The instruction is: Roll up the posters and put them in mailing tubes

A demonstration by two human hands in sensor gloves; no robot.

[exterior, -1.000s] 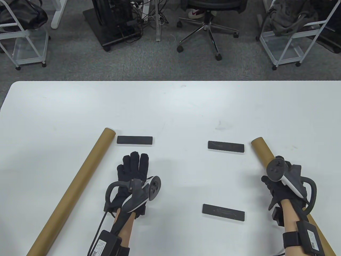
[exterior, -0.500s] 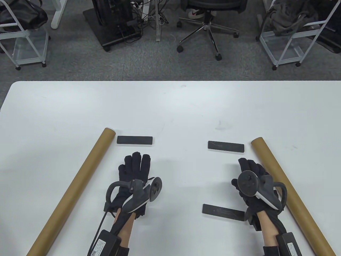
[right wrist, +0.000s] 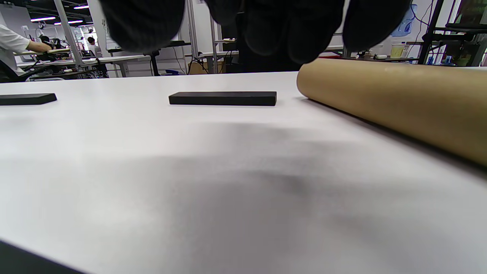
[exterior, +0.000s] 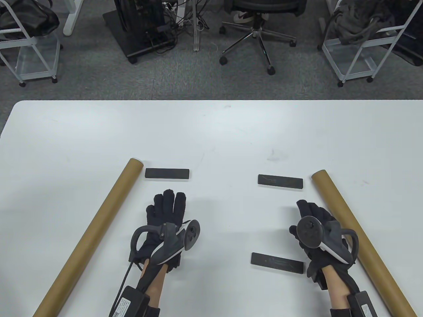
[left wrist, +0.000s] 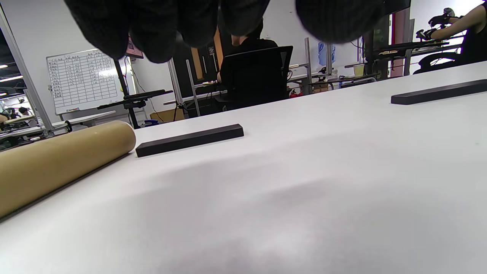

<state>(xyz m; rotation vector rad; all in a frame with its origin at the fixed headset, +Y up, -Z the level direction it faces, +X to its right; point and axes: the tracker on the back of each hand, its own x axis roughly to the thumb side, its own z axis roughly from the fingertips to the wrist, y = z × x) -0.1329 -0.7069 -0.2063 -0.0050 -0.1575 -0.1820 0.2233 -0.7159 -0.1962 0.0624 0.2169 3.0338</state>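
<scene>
Both hands lay flat on the white surface (exterior: 211, 132), fingers released and holding nothing — the left hand (exterior: 165, 214) between the left mailing tube (exterior: 89, 237) and the middle, the right hand (exterior: 314, 228) just beside the right mailing tube (exterior: 360, 241). Three black bars rested on the surface — one (exterior: 167, 173) near the left tube's far end, another (exterior: 280, 181) near the right tube's, a third (exterior: 277, 263) just left of the right wrist.
</scene>
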